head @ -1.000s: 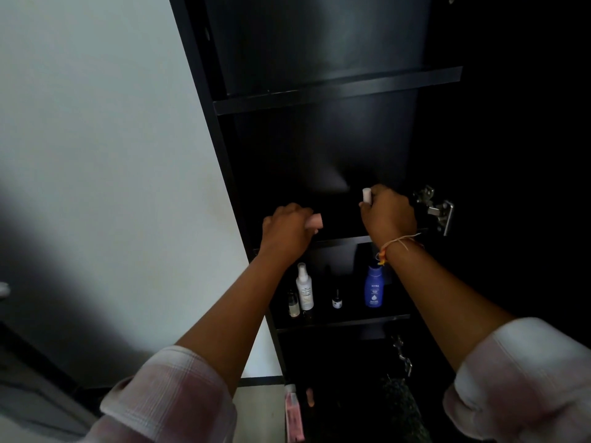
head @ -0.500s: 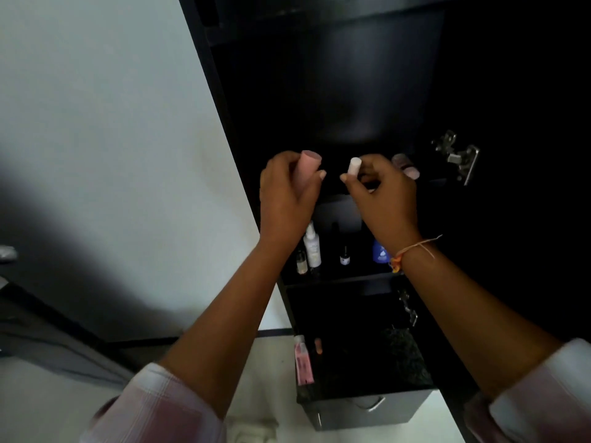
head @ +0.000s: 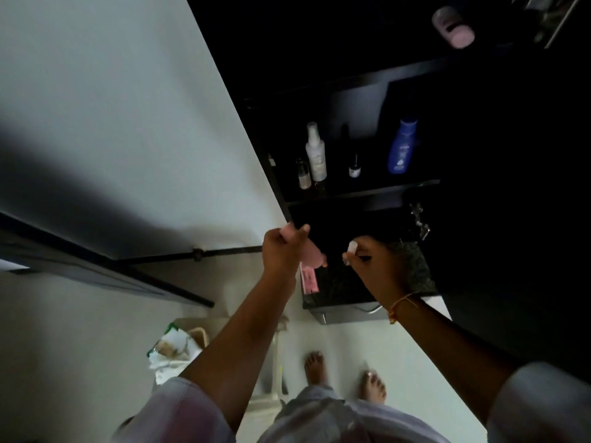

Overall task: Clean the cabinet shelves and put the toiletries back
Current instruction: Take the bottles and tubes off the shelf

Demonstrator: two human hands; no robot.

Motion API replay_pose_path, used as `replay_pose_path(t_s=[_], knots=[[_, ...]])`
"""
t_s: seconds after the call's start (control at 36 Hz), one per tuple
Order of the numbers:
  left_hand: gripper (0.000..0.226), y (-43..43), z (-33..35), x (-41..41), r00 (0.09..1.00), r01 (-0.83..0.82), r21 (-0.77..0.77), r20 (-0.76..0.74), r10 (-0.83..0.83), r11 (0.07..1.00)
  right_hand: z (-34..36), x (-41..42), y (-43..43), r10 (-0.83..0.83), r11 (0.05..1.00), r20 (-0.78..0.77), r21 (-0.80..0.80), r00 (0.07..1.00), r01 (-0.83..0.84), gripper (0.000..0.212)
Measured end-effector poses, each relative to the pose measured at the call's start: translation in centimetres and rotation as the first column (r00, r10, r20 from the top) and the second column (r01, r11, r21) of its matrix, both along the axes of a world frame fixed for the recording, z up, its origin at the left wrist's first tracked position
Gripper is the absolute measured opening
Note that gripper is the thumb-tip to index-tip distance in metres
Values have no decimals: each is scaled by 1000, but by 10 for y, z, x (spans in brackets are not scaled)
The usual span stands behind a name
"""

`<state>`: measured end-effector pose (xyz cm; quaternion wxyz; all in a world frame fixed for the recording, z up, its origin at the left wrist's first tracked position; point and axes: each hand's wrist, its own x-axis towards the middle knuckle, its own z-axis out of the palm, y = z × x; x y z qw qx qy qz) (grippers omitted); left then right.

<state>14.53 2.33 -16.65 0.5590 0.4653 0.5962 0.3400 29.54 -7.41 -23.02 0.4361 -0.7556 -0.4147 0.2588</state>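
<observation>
**Head view, front of the dark cabinet [head: 319, 43].** Half a second earlier both hands were raised in front of the compartment above the bottle shelf [head: 361, 194]. They have now dropped below that shelf and stand over the open drawer [head: 348, 312]. The view has also tilted down, bringing the floor [head: 409, 346] and the person's bare feet [head: 315, 367] into sight.

The left hand [head: 281, 251] grips the pink tube [head: 311, 257], with the fingers curled round its body. The right hand [head: 375, 268] pinches the white cap [head: 352, 246] between thumb and fingertip. Tube and cap are apart, with a dark gap between them.

**Clearances.**
- The left hand is over the drawer's left edge, just above a pink packet [head: 308, 279] lying along that edge.
- The right hand is over the drawer's middle, with a metal hinge [head: 419, 219] near it at the cabinet's right side.
- A bare wall [head: 128, 107] lies to the left.
- On the bottle shelf, a white spray bottle [head: 316, 151] stands at the left end and a blue lotion bottle [head: 402, 147] toward the right. Both are upright and well apart from the hands.
- A pink jar [head: 452, 27] lies on the shelf above.

**Orientation.** The tube's long axis slants from upper left to lower right. Its wider end, which pointed up earlier, now points down-right toward the drawer.
</observation>
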Motion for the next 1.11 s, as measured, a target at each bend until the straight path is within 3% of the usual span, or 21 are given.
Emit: replay_pose_path(t_s=[0.08,0.17,0.36,0.5,0.89,1.11], knots=[[35,0,-33,-9,990,-114,-192,60,127,975,-39,-6,-6,25,992,-35,-121,999,-29,19],[53,2,-64,-16,963,-214,-323,86,254,922,-66,-13,-7,44,985,-39,-167,998,-50,22],[47,22,-114,-13,898,-308,-444,155,411,841,-112,-26,10,95,962,0,-257,995,-92,16],[29,38,-133,-5,922,-296,-412,113,370,862,-133,-33,23,104,955,7,-279,995,-98,18],[39,46,-173,-6,963,-241,-435,5,270,868,-159,-42,32,176,948,49,-279,983,-155,19],[33,22,-193,-7,971,-232,-436,-49,234,870,-161,-40,38,196,945,37,-274,980,-178,21]])
